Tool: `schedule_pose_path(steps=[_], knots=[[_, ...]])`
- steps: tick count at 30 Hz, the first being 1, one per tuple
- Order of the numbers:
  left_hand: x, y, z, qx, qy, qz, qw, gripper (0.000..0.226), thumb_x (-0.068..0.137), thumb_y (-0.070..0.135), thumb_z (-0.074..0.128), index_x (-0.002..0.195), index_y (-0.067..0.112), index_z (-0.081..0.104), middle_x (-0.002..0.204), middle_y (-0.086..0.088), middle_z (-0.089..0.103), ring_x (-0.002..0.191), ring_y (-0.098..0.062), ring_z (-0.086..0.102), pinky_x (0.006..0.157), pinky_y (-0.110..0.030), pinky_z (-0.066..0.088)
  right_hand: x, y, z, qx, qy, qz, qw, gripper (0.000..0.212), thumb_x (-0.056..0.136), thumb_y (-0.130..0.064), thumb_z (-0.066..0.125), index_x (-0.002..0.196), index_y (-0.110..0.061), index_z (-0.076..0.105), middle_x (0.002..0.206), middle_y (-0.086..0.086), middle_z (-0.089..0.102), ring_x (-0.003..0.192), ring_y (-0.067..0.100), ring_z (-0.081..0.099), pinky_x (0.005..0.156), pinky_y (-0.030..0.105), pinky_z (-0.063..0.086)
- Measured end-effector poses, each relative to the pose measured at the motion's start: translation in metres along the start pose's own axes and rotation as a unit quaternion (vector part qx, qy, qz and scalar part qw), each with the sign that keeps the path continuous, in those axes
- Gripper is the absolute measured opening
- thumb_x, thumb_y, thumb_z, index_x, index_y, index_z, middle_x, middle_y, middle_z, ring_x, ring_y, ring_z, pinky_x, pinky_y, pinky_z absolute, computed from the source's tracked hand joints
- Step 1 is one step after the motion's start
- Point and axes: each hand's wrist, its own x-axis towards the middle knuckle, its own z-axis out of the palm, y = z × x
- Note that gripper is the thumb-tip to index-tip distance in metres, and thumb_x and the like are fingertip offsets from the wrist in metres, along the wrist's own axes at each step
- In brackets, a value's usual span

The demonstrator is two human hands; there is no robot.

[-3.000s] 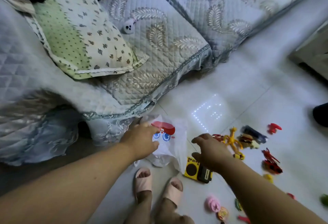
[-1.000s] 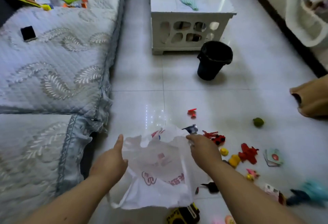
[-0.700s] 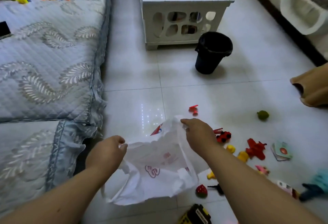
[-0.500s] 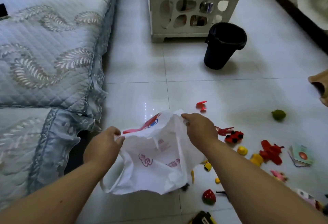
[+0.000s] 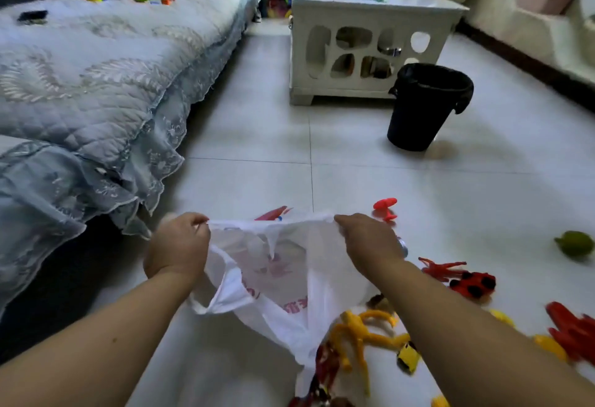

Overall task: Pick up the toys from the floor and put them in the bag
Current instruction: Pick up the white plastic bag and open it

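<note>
A white plastic bag [image 5: 273,274] with pink print hangs between both hands above the floor. My left hand [image 5: 178,245] pinches its rim on the left, and my right hand [image 5: 367,240] pinches the rim on the right, so the mouth is stretched wide. Toys lie scattered on the white tiles to the right: a yellow figure [image 5: 360,332] under the bag's lower corner, a red ladybird toy [image 5: 473,282], a red spider-like toy [image 5: 439,269], a red piece [image 5: 384,207] beyond my right hand, a green ball [image 5: 576,242] and a red toy [image 5: 570,329] at the right edge.
A sofa with a quilted blue-grey cover [image 5: 96,91] runs along the left. A white low table [image 5: 363,36] stands ahead with a black bin [image 5: 425,107] in front of it. A white cabinet [image 5: 553,13] lines the right wall.
Both hands have lifted the bag and pulled its rim apart, so the mouth is wider. The view has tilted up to show more of the room.
</note>
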Motion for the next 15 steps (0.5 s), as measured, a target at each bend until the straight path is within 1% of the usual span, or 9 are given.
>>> schedule_pose_path(steps=[2, 3, 5, 6, 7, 9, 11, 12, 15], knots=[[0.009, -0.006, 0.005, -0.056, 0.020, -0.017, 0.998, 0.021, 0.083, 0.026, 0.058, 0.091, 0.015, 0.074, 0.117, -0.012, 0.057, 0.105, -0.031, 0.055, 0.089, -0.035, 0.042, 0.004, 0.009, 0.007, -0.014, 0.012, 0.004, 1.000, 0.049, 0.089, -0.002, 0.039, 0.127, -0.029, 0.055, 0.125, 0.002, 0.061, 0.108, 0.027, 0.059, 0.086, 0.032, 0.044], [0.013, -0.007, 0.006, -0.060, 0.011, -0.016, 0.998, 0.021, 0.085, 0.028, 0.059, 0.087, 0.012, 0.073, 0.114, -0.012, 0.059, 0.103, -0.031, 0.056, 0.086, -0.035, 0.043, 0.004, 0.010, 0.009, -0.019, 0.012, 0.005, 1.000, 0.050, 0.089, -0.002, 0.039, 0.127, -0.029, 0.056, 0.126, 0.002, 0.061, 0.109, 0.027, 0.059, 0.086, 0.032, 0.044], [0.017, -0.010, 0.008, -0.056, -0.037, -0.009, 0.998, 0.023, 0.089, 0.030, 0.055, 0.079, 0.012, 0.066, 0.093, -0.013, 0.066, 0.087, -0.032, 0.059, 0.072, -0.034, 0.042, 0.004, 0.009, 0.011, -0.005, 0.014, 0.012, 1.000, 0.049, 0.089, -0.002, 0.039, 0.126, -0.029, 0.057, 0.126, 0.002, 0.061, 0.109, 0.027, 0.059, 0.089, 0.034, 0.045], [0.016, -0.010, 0.007, -0.063, -0.062, -0.010, 0.996, 0.026, 0.091, 0.029, 0.052, 0.075, 0.012, 0.062, 0.085, -0.013, 0.066, 0.081, -0.032, 0.058, 0.067, -0.033, 0.039, 0.004, 0.007, 0.013, 0.015, 0.015, 0.021, 1.000, 0.047, 0.090, -0.004, 0.039, 0.125, -0.028, 0.058, 0.124, 0.002, 0.061, 0.108, 0.027, 0.059, 0.089, 0.035, 0.046], [0.016, -0.012, 0.007, -0.071, -0.078, -0.010, 0.994, 0.030, 0.093, 0.029, 0.050, 0.069, 0.012, 0.057, 0.078, -0.014, 0.063, 0.076, -0.030, 0.056, 0.063, -0.033, 0.035, 0.005, 0.004, 0.014, 0.048, 0.015, 0.035, 0.998, 0.042, 0.091, -0.006, 0.040, 0.123, -0.026, 0.059, 0.123, 0.003, 0.062, 0.107, 0.026, 0.059, 0.090, 0.035, 0.047], [0.017, -0.021, 0.008, -0.088, -0.104, -0.013, 0.991, 0.038, 0.095, 0.028, 0.047, 0.062, 0.010, 0.050, 0.067, -0.014, 0.054, 0.066, -0.029, 0.050, 0.058, -0.033, 0.031, 0.010, 0.001, 0.015, 0.162, -0.003, 0.073, 0.984, 0.031, 0.096, -0.015, 0.043, 0.119, -0.018, 0.063, 0.118, 0.006, 0.064, 0.103, 0.025, 0.059, 0.091, 0.039, 0.048], [0.021, -0.034, 0.009, -0.133, -0.140, -0.038, 0.981, 0.037, 0.095, 0.029, 0.047, 0.064, 0.010, 0.050, 0.062, -0.012, 0.048, 0.058, -0.027, 0.045, 0.054, -0.032, 0.031, 0.017, -0.002, 0.013, 0.315, -0.045, 0.114, 0.941, 0.024, 0.096, -0.023, 0.048, 0.107, -0.013, 0.068, 0.105, 0.010, 0.067, 0.096, 0.028, 0.061, 0.086, 0.043, 0.050], [0.024, -0.041, 0.009, -0.154, -0.165, -0.050, 0.973, 0.035, 0.095, 0.029, 0.047, 0.067, 0.009, 0.052, 0.061, -0.011, 0.046, 0.053, -0.026, 0.042, 0.051, -0.030, 0.030, 0.019, -0.003, 0.014, 0.393, -0.065, 0.138, 0.907, 0.022, 0.095, -0.025, 0.051, 0.101, -0.013, 0.068, 0.099, 0.010, 0.068, 0.093, 0.029, 0.061, 0.082, 0.042, 0.050], [0.030, -0.061, 0.007, -0.171, -0.241, -0.058, 0.954, 0.038, 0.094, 0.032, 0.050, 0.078, -0.003, 0.055, 0.055, -0.007, 0.039, 0.042, -0.019, 0.033, 0.043, -0.023, 0.023, 0.026, -0.011, 0.013, 0.585, -0.102, 0.205, 0.778, 0.016, 0.094, -0.024, 0.053, 0.091, -0.014, 0.066, 0.090, 0.009, 0.064, 0.087, 0.025, 0.058, 0.075, 0.035, 0.045]])
